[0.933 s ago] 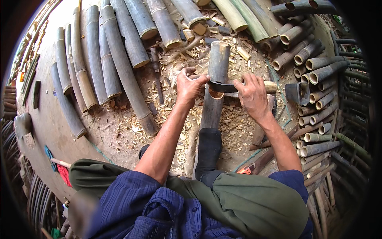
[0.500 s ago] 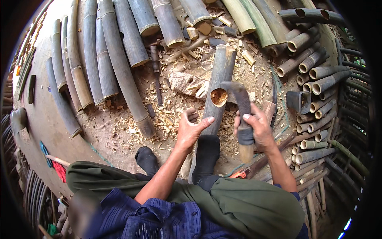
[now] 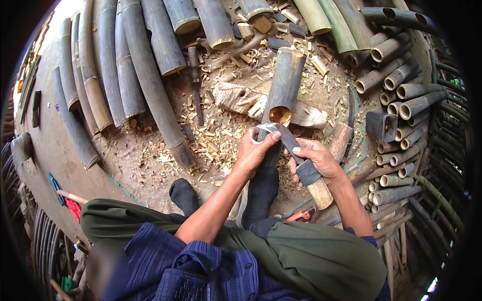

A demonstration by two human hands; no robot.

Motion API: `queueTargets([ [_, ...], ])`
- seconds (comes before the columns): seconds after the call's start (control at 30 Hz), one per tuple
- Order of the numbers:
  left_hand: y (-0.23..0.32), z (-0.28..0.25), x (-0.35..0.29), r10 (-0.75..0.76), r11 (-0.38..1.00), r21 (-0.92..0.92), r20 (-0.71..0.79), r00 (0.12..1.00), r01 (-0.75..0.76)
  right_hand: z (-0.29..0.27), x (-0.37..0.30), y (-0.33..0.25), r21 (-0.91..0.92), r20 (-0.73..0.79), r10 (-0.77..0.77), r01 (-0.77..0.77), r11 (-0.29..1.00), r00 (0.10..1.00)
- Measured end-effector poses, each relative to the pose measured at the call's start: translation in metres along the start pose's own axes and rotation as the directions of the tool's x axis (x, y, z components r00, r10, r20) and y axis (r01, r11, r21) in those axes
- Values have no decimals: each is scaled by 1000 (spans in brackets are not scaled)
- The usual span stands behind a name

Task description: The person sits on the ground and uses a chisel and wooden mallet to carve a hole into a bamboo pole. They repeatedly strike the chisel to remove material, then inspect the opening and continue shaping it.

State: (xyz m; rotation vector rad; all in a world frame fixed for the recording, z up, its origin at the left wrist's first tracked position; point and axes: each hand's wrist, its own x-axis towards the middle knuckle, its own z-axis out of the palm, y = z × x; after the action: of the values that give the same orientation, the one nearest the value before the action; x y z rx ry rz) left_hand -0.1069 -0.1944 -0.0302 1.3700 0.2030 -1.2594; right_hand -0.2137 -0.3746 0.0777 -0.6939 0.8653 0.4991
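Observation:
In front of me a length of dark bamboo (image 3: 284, 83) slants over a wooden block (image 3: 236, 98), with a round hole (image 3: 279, 116) cut in its upper side. My right hand (image 3: 319, 159) is closed round a hand adze (image 3: 289, 140), near the black binding of its pale wooden handle. The curved dark head reaches left across the bamboo, just below the hole. My left hand (image 3: 256, 150) pinches the adze's bright blade end, thumb on top; its other fingers are partly hidden. My socked foot (image 3: 261, 193) is against the near end of the bamboo.
Long bamboo poles (image 3: 145, 75) lie at the far left. Cut bamboo tubes (image 3: 401, 130) are stacked at the right beside a dark square container (image 3: 381, 126). A long chisel-like tool (image 3: 196, 85) lies among shavings. An orange-handled tool (image 3: 301, 214) is near my right knee.
The adze has swung down and left, its head now across the bamboo below the hole. My left hand has moved up from open beside the bamboo to the blade end.

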Motion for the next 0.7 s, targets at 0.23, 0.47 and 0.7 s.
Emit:
queueTargets([
  [0.23,-1,10,6,-16,999,44,-103,995,21,5,5,8,-25,-104,-88,86,996,991],
  [0.47,6,14,5,-44,999,16,-117,992,46,9,8,18,-48,-156,-158,152,987,975],
  [0.7,7,17,8,-56,996,57,-161,985,66,21,20,40,-122,-255,-323,301,946,911],
])
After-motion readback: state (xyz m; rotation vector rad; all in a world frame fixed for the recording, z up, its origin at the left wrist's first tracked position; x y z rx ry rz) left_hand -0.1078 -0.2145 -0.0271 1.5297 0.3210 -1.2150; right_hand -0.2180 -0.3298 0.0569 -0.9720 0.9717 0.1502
